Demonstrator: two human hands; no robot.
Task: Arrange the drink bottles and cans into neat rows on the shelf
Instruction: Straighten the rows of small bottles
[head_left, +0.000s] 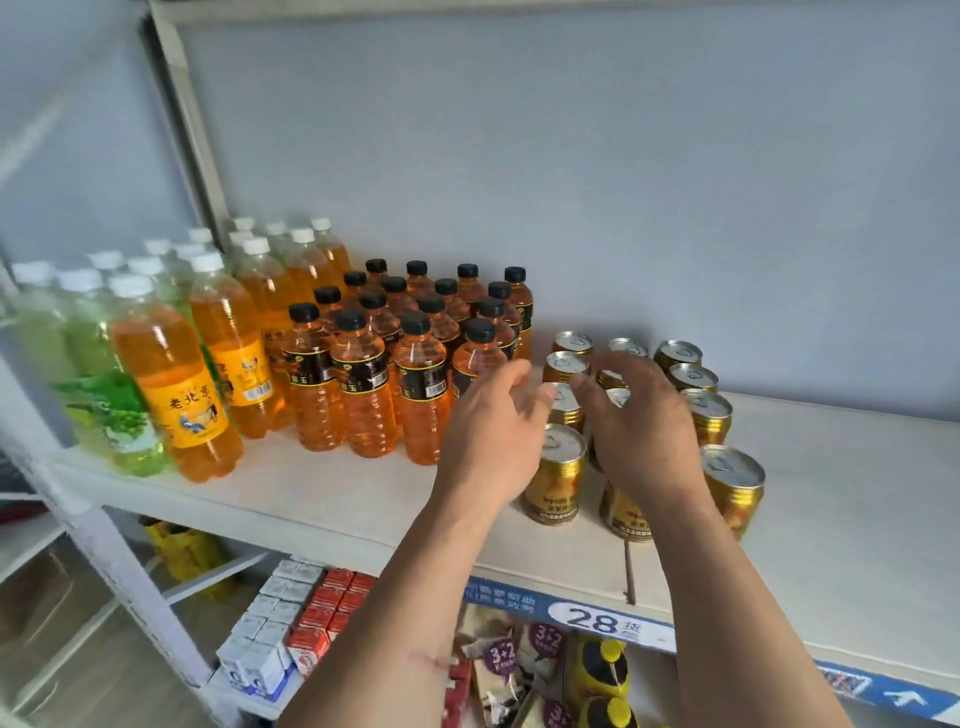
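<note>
On the white shelf (332, 499) stand rows of drinks. At the far left are green bottles (111, 410) with white caps, then tall orange bottles (176, 379) with white caps, then several small orange bottles (363, 384) with black caps in tidy rows. To the right stand several gold cans (556, 478) in three rows. My left hand (493, 431) hovers over the left row of cans, fingers relaxed and holding nothing. My right hand (639, 421) reaches over the middle row, fingers spread and loosely bent, hiding some cans.
The shelf's right part (857, 509) is bare board. A white upright post (98, 530) stands at the left. Below, a lower shelf holds small boxes (291, 618), snack packs (509, 670) and yellow bottles (602, 670). A blue price strip (597, 618) runs along the edge.
</note>
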